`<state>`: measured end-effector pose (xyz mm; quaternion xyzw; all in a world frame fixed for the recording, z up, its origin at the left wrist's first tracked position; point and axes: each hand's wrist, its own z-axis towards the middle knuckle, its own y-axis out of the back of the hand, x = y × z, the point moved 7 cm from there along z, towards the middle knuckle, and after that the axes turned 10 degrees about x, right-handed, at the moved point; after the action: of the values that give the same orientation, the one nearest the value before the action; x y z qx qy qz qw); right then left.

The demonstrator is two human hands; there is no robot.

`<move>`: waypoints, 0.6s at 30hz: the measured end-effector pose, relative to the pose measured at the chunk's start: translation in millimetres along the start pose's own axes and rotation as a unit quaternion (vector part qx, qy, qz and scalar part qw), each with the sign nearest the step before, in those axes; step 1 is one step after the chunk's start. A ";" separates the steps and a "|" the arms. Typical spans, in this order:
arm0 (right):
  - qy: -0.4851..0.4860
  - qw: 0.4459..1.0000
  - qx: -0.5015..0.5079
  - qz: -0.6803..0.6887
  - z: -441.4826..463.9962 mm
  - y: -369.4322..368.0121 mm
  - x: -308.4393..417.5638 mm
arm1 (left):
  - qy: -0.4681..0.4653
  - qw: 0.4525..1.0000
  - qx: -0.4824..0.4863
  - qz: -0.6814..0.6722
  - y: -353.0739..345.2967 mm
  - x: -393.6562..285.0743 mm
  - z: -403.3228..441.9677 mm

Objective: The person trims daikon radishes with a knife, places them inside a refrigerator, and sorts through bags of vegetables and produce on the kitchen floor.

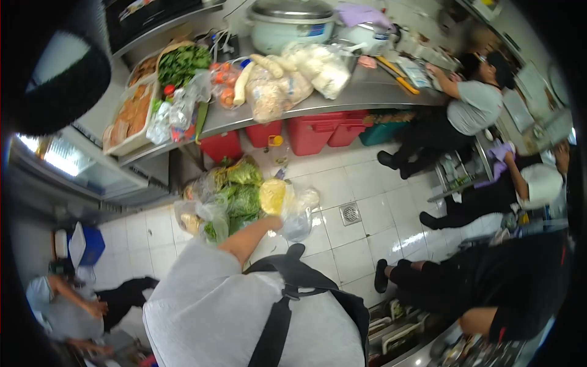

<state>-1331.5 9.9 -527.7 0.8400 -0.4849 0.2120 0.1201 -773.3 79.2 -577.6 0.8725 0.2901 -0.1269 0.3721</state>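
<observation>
One arm reaches forward from my grey sleeve on the left side of my body to the bags on the floor. My left hand [273,222] is at the near edge of a clear plastic bag [298,223], just below a yellow bundle [273,196]; its fingers are too small and covered to make out. Left of it lie bags of leafy greens [243,200] and a pale bag [191,224]. My right hand is not visible.
A steel counter [367,92] holds a large pot [292,27], bagged vegetables and a tray [147,113]. Red bins [309,134] stand beneath. Several people work at the right, one at the lower left near a blue cooler [90,244]. A drain [350,213] is in the tiled floor.
</observation>
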 end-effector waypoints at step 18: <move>0.240 0.839 0.248 -0.421 180.0 -148.4 537.0 | 0.261 0.922 -0.213 -0.191 -147.1 -71.6 -101.7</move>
<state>-923.7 -399.1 -431.9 0.8877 0.0287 0.4489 0.0980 -918.3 204.8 -560.8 0.7030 0.5584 0.1015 0.4287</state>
